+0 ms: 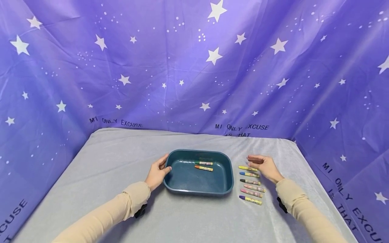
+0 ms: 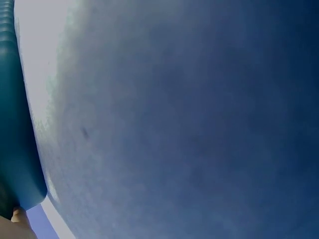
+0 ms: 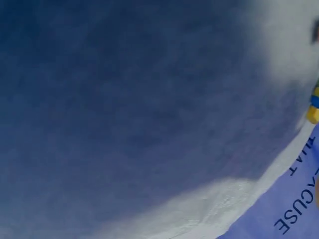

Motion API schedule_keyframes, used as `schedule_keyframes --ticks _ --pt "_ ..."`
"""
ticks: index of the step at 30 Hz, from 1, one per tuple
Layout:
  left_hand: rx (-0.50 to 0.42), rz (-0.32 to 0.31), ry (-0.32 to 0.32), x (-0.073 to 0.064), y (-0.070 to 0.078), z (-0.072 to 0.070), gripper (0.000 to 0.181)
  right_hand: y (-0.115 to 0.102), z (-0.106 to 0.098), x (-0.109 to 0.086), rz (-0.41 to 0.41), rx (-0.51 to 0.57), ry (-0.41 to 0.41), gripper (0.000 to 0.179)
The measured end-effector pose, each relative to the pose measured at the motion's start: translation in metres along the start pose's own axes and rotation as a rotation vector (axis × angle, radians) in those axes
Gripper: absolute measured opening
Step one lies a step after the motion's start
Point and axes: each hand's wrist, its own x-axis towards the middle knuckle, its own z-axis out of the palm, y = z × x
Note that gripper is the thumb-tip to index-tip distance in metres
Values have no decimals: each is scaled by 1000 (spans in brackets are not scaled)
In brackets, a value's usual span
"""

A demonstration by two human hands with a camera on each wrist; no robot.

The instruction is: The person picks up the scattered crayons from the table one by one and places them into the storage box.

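A dark teal plastic tray (image 1: 197,193) sits on the cloth, holding a green crayon (image 1: 204,163) and an orange crayon (image 1: 204,168). My left hand (image 1: 158,171) grips its left rim, thumb over the edge and fingers along the outside wall. To the tray's right, my right hand (image 1: 263,166) hovers by the yellow crayon (image 1: 245,167), fingers extended and overlapping its right end. Below that lie a blue crayon (image 1: 249,174), a black crayon (image 1: 250,182), a light pink crayon (image 1: 254,188), a pink crayon (image 1: 251,193) and a purple crayon (image 1: 250,200), in a column.
Grey cloth (image 1: 127,152) covers the table. A purple star-patterned curtain (image 1: 182,67) hangs behind it and along both sides. The left wrist view shows the tray's outer wall (image 2: 17,129) at its left edge; the right wrist view is mostly cloth (image 3: 149,124).
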Motion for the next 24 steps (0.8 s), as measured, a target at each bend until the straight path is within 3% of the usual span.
schedule_keyframes --ticks 12,20,24 --pt "-6 -7 4 -1 -2 1 59 17 2 0 4 -81 -79 44" --pt "-10 -3 7 0 -1 0 59 19 6 3 -6 -169 -44 33" --pt "-14 1 4 -1 -1 0 59 18 8 3 26 -201 -19 27"
